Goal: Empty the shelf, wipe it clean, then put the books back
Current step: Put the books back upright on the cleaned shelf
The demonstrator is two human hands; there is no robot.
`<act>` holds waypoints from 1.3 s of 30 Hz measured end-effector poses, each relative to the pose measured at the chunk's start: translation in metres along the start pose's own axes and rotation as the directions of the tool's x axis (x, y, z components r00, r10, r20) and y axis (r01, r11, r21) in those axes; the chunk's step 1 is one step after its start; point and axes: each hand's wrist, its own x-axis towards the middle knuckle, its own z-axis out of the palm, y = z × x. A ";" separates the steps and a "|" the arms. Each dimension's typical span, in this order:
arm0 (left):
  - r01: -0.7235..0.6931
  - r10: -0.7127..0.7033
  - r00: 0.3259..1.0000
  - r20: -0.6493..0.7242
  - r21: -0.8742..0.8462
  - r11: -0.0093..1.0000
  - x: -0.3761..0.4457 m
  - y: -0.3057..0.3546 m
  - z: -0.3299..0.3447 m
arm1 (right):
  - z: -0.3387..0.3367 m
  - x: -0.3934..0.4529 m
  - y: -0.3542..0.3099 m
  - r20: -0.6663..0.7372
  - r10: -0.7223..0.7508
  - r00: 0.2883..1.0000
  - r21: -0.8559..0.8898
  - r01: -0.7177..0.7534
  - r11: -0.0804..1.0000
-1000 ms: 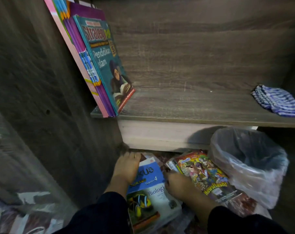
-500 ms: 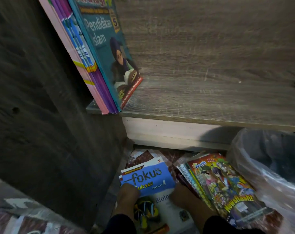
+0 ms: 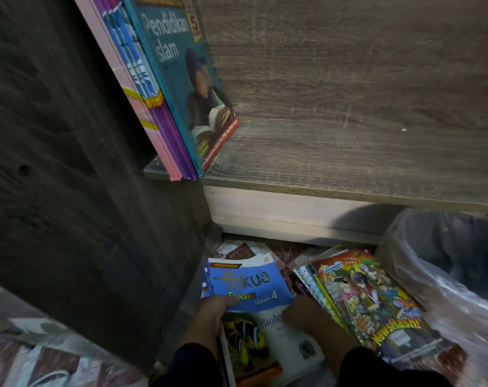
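A blue "fokus" Biology book [image 3: 248,286] tops a small pile on the floor below the shelf. My left hand [image 3: 212,314] grips its left edge, thumb over the cover. My right hand [image 3: 304,314] rests on its right edge, fingers curled on it. The book's far end is tilted up off the floor. On the wooden shelf [image 3: 349,152], several books lean against the left wall, a teal "Pendidikan Islam" book [image 3: 187,88] outermost. A pile of colourful comics [image 3: 371,300] lies on the floor to the right.
A bin lined with a clear plastic bag [image 3: 444,275] stands at the right by the comics. The cabinet's dark side panel [image 3: 83,191] fills the left. A white plinth [image 3: 287,213] runs under the shelf. Patterned floor covering shows below.
Both hands slid back toward me along the blue book and closed on its edges; its far end has lifted. The view moved closer and the striped cloth left the frame.
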 end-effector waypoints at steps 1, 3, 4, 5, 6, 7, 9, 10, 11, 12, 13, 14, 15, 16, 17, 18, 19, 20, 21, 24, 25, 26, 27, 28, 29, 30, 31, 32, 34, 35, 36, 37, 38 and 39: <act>-0.006 0.007 1.000 0.030 -0.024 1.000 0.020 -0.008 -0.003 | -0.001 -0.002 0.000 -0.003 0.005 1.000 0.004 -0.005 1.000; -0.024 0.027 0.998 0.050 -0.047 0.999 0.022 -0.008 -0.005 | -0.003 -0.004 -0.001 0.004 0.008 1.000 0.021 -0.009 1.000; -0.046 0.047 0.998 0.047 -0.041 0.998 -0.007 0.005 0.001 | -0.004 -0.004 -0.001 0.012 0.011 1.000 0.036 -0.011 0.999; -0.054 0.056 0.997 0.050 -0.047 0.997 -0.039 0.018 0.008 | -0.005 -0.006 -0.001 0.021 0.009 1.000 0.055 -0.010 0.998; -0.062 0.067 0.995 0.075 -0.069 0.996 -0.060 0.027 0.013 | -0.004 -0.006 0.000 0.024 -0.007 1.000 0.068 0.005 0.998; -0.071 0.080 0.991 0.107 -0.088 0.994 -0.070 0.032 0.014 | -0.004 -0.008 -0.001 0.034 -0.027 0.999 0.094 0.024 0.995; -0.105 0.128 0.973 0.190 -0.123 0.987 -0.088 0.038 0.015 | 0.001 -0.006 0.003 0.052 -0.112 0.992 0.319 0.090 0.943; -0.123 0.157 0.961 0.227 -0.156 0.980 -0.095 0.041 0.014 | 0.002 -0.008 0.003 0.043 -0.172 0.984 0.489 0.129 0.863; -0.146 0.190 0.944 0.269 -0.176 0.974 -0.104 0.044 0.013 | 0.002 -0.011 0.002 0.005 -0.218 0.976 0.621 0.168 0.765; -0.173 0.226 0.928 0.295 -0.192 0.966 -0.111 0.046 0.012 | 0.000 -0.015 0.001 -0.042 -0.260 0.965 0.706 0.212 0.675; -0.201 0.261 0.911 0.319 -0.207 0.957 -0.116 0.049 0.010 | -0.003 -0.019 0.000 -0.069 -0.279 0.958 0.754 0.233 0.614; -0.226 0.290 0.896 0.337 -0.218 0.950 -0.121 0.050 0.009 | -0.007 -0.024 -0.001 -0.073 -0.304 0.950 0.787 0.242 0.568; -0.246 0.315 0.880 0.356 -0.227 0.942 -0.126 0.053 0.008 | -0.012 -0.028 -0.002 -0.065 -0.320 0.945 0.811 0.237 0.535; -0.263 0.335 0.867 0.369 -0.232 0.936 -0.131 0.055 0.005 | -0.016 -0.031 -0.003 -0.052 -0.331 0.942 0.838 0.222 0.499; -0.284 0.356 0.855 0.377 -0.235 0.930 -0.135 0.057 0.003 | -0.018 -0.032 -0.003 -0.051 -0.319 0.946 0.861 0.204 0.466; -0.311 0.382 0.841 0.384 -0.237 0.921 -0.140 0.059 0.000 | -0.020 -0.034 -0.005 -0.067 -0.288 0.955 0.877 0.194 0.439; -0.339 0.412 0.826 0.385 -0.245 0.908 -0.142 0.061 -0.003 | -0.020 -0.033 -0.005 -0.105 -0.220 0.970 0.879 0.194 0.435; -0.361 0.433 0.817 0.380 -0.248 0.899 -0.143 0.061 -0.007 | -0.020 -0.034 -0.006 -0.167 -0.166 0.972 0.873 0.224 0.434; -0.375 0.448 0.812 0.373 -0.254 0.892 -0.144 0.060 -0.011 | -0.019 -0.036 -0.007 -0.228 -0.144 0.963 0.860 0.268 0.433; -0.408 0.492 0.815 0.307 -0.298 0.863 -0.146 0.054 -0.020 | -0.020 -0.045 -0.016 -0.340 -0.197 0.920 0.818 0.392 0.421; -0.420 0.504 0.813 0.292 -0.306 0.854 -0.147 0.054 -0.021 | -0.021 -0.049 -0.020 -0.363 -0.222 0.905 0.801 0.425 0.422; -0.434 0.518 0.807 0.283 -0.311 0.846 -0.149 0.054 -0.020 | -0.021 -0.053 -0.022 -0.381 -0.245 0.892 0.789 0.452 0.417; -0.442 0.524 0.806 0.276 -0.308 0.842 -0.149 0.055 -0.019 | -0.022 -0.054 -0.022 -0.390 -0.261 0.883 0.777 0.468 0.421; -0.445 0.520 0.808 0.277 -0.289 0.847 -0.150 0.057 -0.017 | -0.021 -0.056 -0.020 -0.390 -0.277 0.878 0.762 0.476 0.438; -0.440 0.498 0.829 0.255 -0.253 0.861 -0.147 0.057 -0.014 | -0.019 -0.055 -0.016 -0.373 -0.291 0.881 0.752 0.471 0.462; -0.439 0.475 0.851 0.225 -0.192 0.878 -0.146 0.058 -0.012 | -0.017 -0.055 -0.012 -0.338 -0.302 0.891 0.741 0.450 0.498; -0.437 0.450 0.875 0.179 -0.105 0.893 -0.144 0.058 -0.008 | -0.016 -0.056 -0.010 -0.289 -0.309 0.906 0.717 0.419 0.557; -0.440 0.440 0.888 0.134 -0.027 0.897 -0.141 0.057 -0.005 | -0.017 -0.058 -0.009 -0.246 -0.303 0.920 0.677 0.387 0.625; -0.469 0.466 0.883 0.053 0.073 0.880 -0.137 0.055 0.003 | -0.018 -0.058 -0.008 -0.246 -0.258 0.934 0.605 0.356 0.712; -0.486 0.487 0.874 0.013 0.093 0.869 -0.138 0.055 0.008 | -0.018 -0.057 -0.008 -0.284 -0.230 0.931 0.581 0.358 0.731; -0.500 0.505 0.863 -0.022 0.110 0.859 -0.140 0.056 0.011 | -0.019 -0.057 -0.008 -0.320 -0.210 0.924 0.562 0.363 0.743; -0.503 0.511 0.858 -0.042 0.123 0.855 -0.141 0.054 0.013 | -0.016 -0.058 -0.008 -0.331 -0.194 0.924 0.558 0.357 0.749; -0.509 0.518 0.855 -0.036 0.135 0.850 -0.143 0.054 0.013 | -0.015 -0.061 -0.008 -0.337 -0.193 0.921 0.556 0.361 0.749; -0.513 0.522 0.853 -0.023 0.150 0.845 -0.146 0.054 0.011 | -0.015 -0.064 -0.006 -0.346 -0.200 0.916 0.552 0.372 0.746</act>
